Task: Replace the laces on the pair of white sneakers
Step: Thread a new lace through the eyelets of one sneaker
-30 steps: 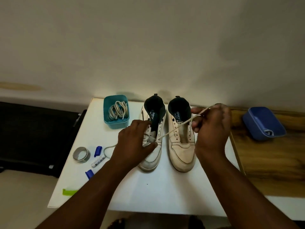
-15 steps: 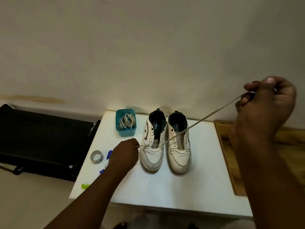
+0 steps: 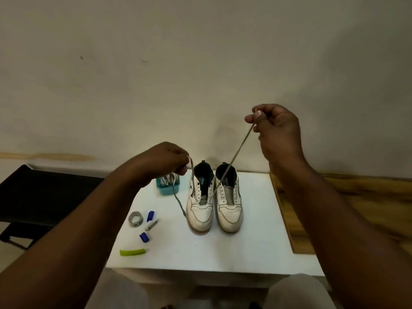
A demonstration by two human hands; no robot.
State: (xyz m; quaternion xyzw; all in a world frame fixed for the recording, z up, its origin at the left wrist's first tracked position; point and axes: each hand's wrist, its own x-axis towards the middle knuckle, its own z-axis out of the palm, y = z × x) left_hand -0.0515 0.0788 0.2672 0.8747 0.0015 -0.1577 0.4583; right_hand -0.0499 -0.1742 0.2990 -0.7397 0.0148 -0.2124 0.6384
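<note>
Two white sneakers stand side by side on the white table (image 3: 256, 246), toes toward me: the left sneaker (image 3: 200, 210) and the right sneaker (image 3: 229, 208). A beige lace (image 3: 234, 161) runs through the lowest eyelets of the left sneaker. My right hand (image 3: 276, 128) pinches one end high above the shoes, the strand taut. My left hand (image 3: 165, 161) pinches the other end above the teal box (image 3: 167, 188); a loose tail hangs down beside the left sneaker. The right sneaker has no lace.
The teal box holds several coiled laces. Left of the shoes lie a roll of tape (image 3: 135, 218), blue caps (image 3: 150, 215), a small white piece (image 3: 151, 225) and a green strip (image 3: 132, 252). A wooden surface (image 3: 345, 208) adjoins the table's right; a black bench (image 3: 44, 197) is at left.
My left hand rose from the table beside the shoe to above the teal box, lifting its lace end. My right hand came down and inward; both strands now point upward.
</note>
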